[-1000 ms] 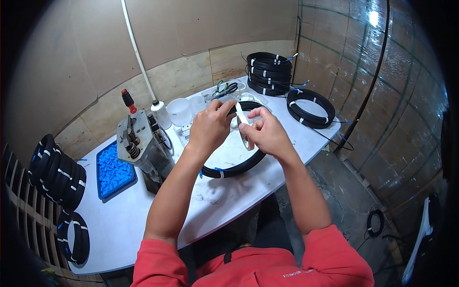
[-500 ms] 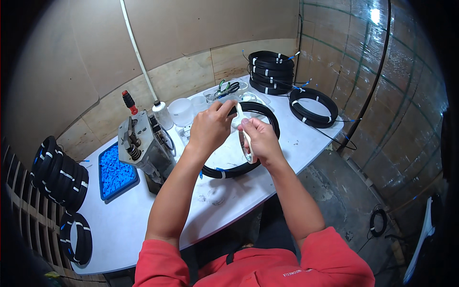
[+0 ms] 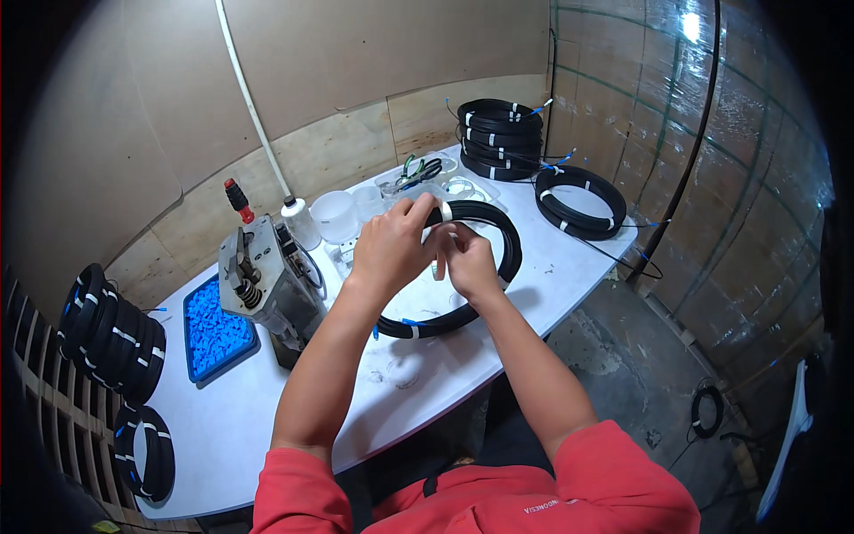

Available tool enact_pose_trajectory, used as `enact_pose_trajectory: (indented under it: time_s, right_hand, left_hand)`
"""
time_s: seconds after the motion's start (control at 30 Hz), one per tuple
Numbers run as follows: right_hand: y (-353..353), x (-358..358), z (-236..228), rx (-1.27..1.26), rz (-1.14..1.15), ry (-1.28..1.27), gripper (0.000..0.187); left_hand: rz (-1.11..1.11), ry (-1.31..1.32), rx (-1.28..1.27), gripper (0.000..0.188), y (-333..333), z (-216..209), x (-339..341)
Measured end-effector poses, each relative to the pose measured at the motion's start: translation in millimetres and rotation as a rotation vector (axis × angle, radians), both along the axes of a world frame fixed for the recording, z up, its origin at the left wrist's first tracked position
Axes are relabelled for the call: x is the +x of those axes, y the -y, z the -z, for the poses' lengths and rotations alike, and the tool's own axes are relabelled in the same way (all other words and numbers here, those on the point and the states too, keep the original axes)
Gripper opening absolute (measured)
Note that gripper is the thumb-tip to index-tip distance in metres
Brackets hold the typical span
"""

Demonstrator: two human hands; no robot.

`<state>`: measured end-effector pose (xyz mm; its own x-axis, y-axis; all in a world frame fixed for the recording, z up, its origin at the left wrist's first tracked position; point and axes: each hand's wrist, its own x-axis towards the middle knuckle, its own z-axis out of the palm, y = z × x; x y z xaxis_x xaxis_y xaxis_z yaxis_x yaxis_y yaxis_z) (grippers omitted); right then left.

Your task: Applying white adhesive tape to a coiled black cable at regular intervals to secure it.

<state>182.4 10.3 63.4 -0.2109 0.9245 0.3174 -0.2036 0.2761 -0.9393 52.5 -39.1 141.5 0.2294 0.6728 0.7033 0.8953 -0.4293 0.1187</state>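
Note:
A coil of black cable point(image 3: 509, 254) is held tilted above the white table, with a band of white tape point(image 3: 446, 212) around its upper part. My left hand point(image 3: 396, 240) is closed on the coil's upper left, its fingertips beside that band. Inside the ring, just below the band, my right hand point(image 3: 470, 262) is closed, its bent fingers meeting the left ones at the tape. Its fingertips are partly hidden. A narrow pale strip hangs below the fingers. Blue-ended cable tips point(image 3: 409, 322) show at the coil's lower left.
A metal press point(image 3: 271, 280) stands left on the table point(image 3: 391, 418), beside a tray point(image 3: 253, 345) of blue pieces. Behind are a bottle point(image 3: 301, 222), a white tub point(image 3: 334, 216) and pliers point(image 3: 420, 171). Stacked coils point(image 3: 501, 142) and a single coil point(image 3: 583, 203) lie back right; more coils point(image 3: 114, 338) are far left.
The white tape strip, stretched between my hands before, is now wrapped around the coil. My right hand has turned inward and closer to my left, and the coil's upper part shows raised.

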Motion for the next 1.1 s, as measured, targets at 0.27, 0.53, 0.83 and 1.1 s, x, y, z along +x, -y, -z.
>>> enact_pose_trajectory:
  time_s: [0.27, 0.53, 0.83, 1.1]
  right_hand:
    - [36, 52, -10, 0.301, 0.274, 0.301, 0.045]
    - [-2, 84, -67, 0.984, 0.442, 0.583, 0.033]
    - [-37, 77, -63, 1.069, 0.132, 0.736, 0.042]
    - [-40, 79, -59, 1.089, 0.213, 0.716, 0.036]
  left_hand:
    - [-0.155, -0.127, -0.008, 0.033, -6, 4, 8]
    - [-0.114, -0.132, 0.04, 0.033, -3, 4, 5]
    - [-0.165, -0.224, 0.11, 0.035, -10, 5, -6]
    - [-0.111, -0.257, 0.181, 0.034, -19, 8, -5]
